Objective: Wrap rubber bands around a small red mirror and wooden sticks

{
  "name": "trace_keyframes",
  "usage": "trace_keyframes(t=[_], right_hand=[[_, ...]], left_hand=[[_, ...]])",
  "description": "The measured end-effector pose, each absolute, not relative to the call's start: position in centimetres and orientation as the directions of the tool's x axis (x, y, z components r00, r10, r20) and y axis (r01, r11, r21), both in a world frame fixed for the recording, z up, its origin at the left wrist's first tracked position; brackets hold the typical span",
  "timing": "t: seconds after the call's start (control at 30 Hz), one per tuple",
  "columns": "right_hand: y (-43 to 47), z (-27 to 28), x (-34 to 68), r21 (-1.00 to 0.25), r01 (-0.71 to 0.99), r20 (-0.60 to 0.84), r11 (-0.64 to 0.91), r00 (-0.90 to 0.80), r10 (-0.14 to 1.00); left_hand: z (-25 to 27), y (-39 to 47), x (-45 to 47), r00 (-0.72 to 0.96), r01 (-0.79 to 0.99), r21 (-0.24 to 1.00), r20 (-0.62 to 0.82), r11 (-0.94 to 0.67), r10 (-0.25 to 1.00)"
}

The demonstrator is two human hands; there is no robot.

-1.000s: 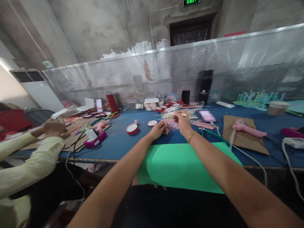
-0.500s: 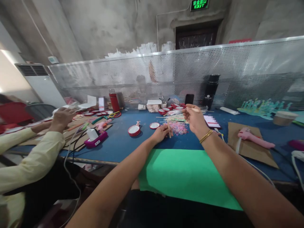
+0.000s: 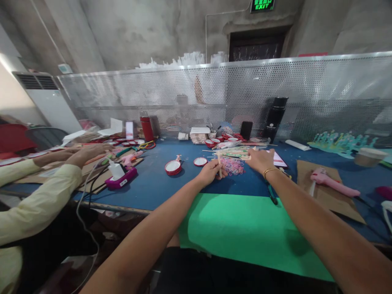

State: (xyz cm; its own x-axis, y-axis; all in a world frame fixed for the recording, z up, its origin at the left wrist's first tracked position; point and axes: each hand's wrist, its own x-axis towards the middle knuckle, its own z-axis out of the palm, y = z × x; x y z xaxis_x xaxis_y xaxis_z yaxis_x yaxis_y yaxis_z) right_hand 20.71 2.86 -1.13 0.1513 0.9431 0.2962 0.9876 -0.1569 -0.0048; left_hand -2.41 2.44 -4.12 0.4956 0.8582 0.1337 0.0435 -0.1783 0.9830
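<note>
My left hand [image 3: 211,172] is closed round a short flat wooden stick [image 3: 219,165], held upright above the blue table. Just to the right of it lies a heap of small pink and purple rubber bands [image 3: 234,166]. Behind the heap, thin pale sticks [image 3: 231,152] are spread in a loose bundle. My right hand [image 3: 260,160] reaches to the right end of this bundle, its fingers bent down and drawn together. What is between those fingertips is hidden. A dark teal tool handle [image 3: 271,194] shows beside my right wrist.
Green sheet [image 3: 232,228] covers the near edge and my lap. Round red-rimmed pieces [image 3: 173,167] lie left. A pink glue gun [image 3: 333,183] rests on cardboard at right. Phone [image 3: 280,159] and black flask [image 3: 275,118] stand behind. Co-worker's hands [image 3: 85,155] work at far left.
My right hand has come down from its raised position to the sticks, slightly rightward. The teal handle has come into sight by my wrist. My left hand still holds its stick.
</note>
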Motion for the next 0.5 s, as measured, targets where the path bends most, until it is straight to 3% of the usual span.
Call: trace_keyframes(t=[0.17, 0.33, 0.5], right_hand=[[3.6, -2.0, 20.2, 0.072, 0.981, 0.259, -0.180, 0.156, 0.953], [4.2, -2.3, 20.4, 0.052, 0.983, 0.222, -0.176, 0.160, 0.962], [3.5, -1.8, 20.0, -0.023, 0.992, 0.351, -0.127, 0.127, 0.928]], left_hand=[[-3.8, 2.1, -2.3, 0.459, 0.042, 0.992, 0.086, -0.118, 0.884], [-3.5, 1.9, -2.3, 0.418, 0.004, 0.998, 0.057, -0.065, 0.907], [-3.8, 2.4, -2.3, 0.390, -0.030, 0.993, 0.116, -0.113, 0.913]])
